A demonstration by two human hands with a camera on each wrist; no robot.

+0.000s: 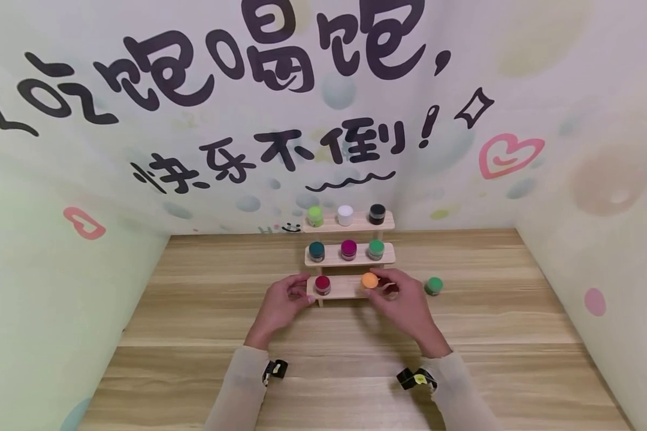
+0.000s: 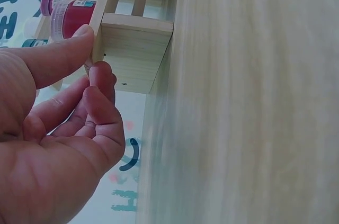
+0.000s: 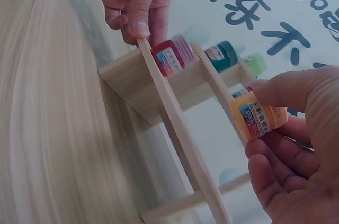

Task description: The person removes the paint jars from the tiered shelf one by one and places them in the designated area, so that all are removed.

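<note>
A three-tier wooden rack stands against the back wall. My left hand pinches the left end of its lowest shelf between thumb and fingers. Right by that thumb sits a dark red paint jar on the shelf. My right hand grips an orange paint jar by its sides, over the right part of the lowest shelf in the head view. In the right wrist view this jar is tilted, its printed label facing the camera.
The middle tier bears teal, magenta and green jars. On the top tier are light green, white and black ones. Another green jar stands on the wooden table, right of my right hand.
</note>
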